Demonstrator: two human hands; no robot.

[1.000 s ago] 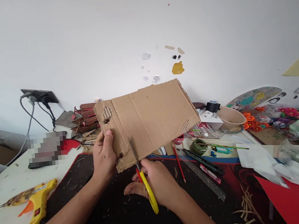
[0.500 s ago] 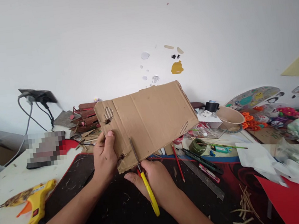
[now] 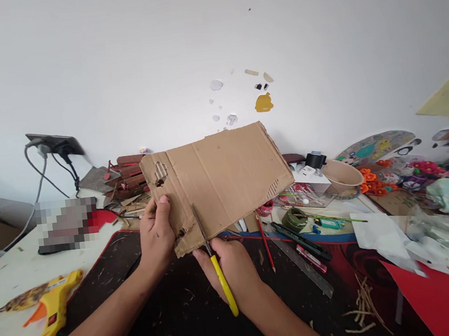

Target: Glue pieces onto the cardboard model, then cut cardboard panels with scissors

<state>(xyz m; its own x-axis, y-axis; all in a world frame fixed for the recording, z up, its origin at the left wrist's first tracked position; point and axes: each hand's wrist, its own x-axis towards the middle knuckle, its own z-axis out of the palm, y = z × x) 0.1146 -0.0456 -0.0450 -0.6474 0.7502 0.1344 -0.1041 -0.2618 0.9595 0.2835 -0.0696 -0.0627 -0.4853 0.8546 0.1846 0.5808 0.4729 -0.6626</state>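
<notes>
Squeezing the yellow-handled scissors (image 3: 224, 285), the right hand (image 3: 237, 268) curls tighter than a second ago, so the snip seems nearly closed on the corrugated cardboard sheet (image 3: 225, 173) just beyond that hand, its left edge gripped by the left hand (image 3: 157, 234).

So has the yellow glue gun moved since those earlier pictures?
No. Judged against the dark mat, the yellow glue gun lies at the same spot by its left edge; the slight leftward drift in the picture is shared by the mat.

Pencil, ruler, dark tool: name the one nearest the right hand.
The red pencil, leftmost of the three; the ruler and dark tool lie farther from the right hand.
</notes>
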